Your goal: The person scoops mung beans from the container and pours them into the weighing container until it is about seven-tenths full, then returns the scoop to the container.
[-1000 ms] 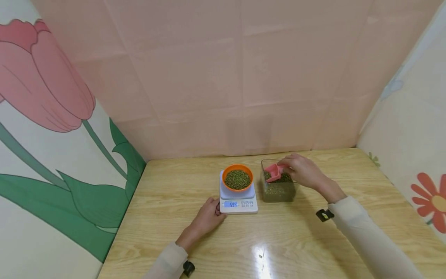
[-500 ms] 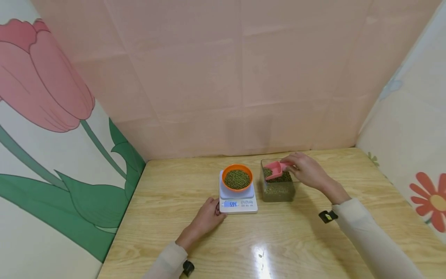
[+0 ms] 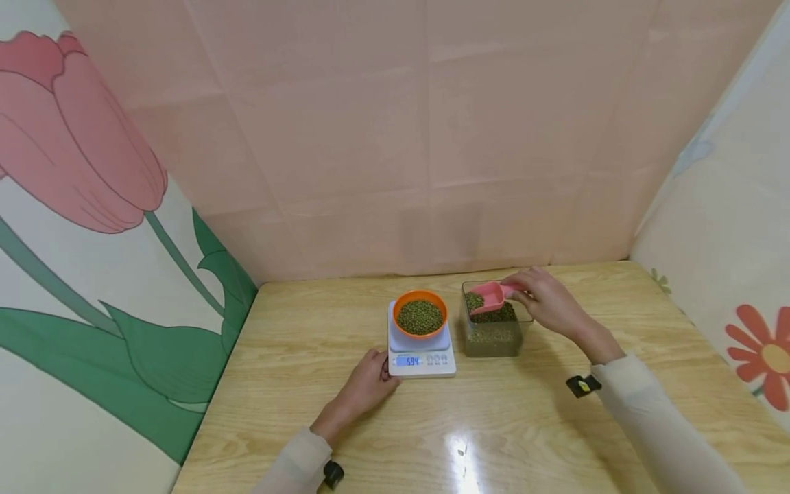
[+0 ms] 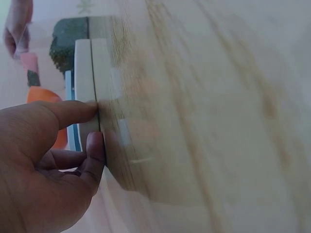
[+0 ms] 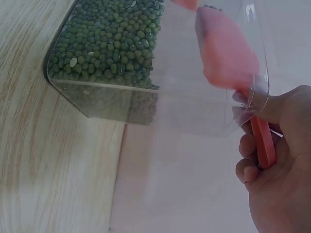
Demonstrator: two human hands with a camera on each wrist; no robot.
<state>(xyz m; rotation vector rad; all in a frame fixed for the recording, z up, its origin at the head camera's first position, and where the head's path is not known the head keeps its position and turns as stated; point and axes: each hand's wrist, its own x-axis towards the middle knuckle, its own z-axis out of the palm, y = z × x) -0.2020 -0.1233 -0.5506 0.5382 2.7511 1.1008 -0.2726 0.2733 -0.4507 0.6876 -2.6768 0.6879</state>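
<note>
My left hand (image 3: 367, 384) holds the front left corner of a white kitchen scale (image 3: 426, 370); the left wrist view shows thumb and fingertips against the scale's side edge (image 4: 85, 63). The lit display reads 594. On its platform stands an orange bowl (image 3: 420, 293) filled with green mung beans (image 3: 421, 318). To the right, my right hand (image 3: 552, 302) grips the handle of a pink scoop (image 3: 492, 295), which carries some beans. This scoop is at the top of a clear plastic container (image 3: 494, 346), above the mung beans (image 5: 112, 43) inside.
A wooden table (image 3: 296, 329) bears everything. Behind it rises a covered pinkish wall (image 3: 345, 137). A wall with a painted tulip (image 3: 105, 151) borders the left, and another with a red flower (image 3: 771, 357) the right.
The scoop has come up in the container and levelled, with beans now showing in it. My right hand has shifted slightly right and up. My left hand and the reading are unchanged.
</note>
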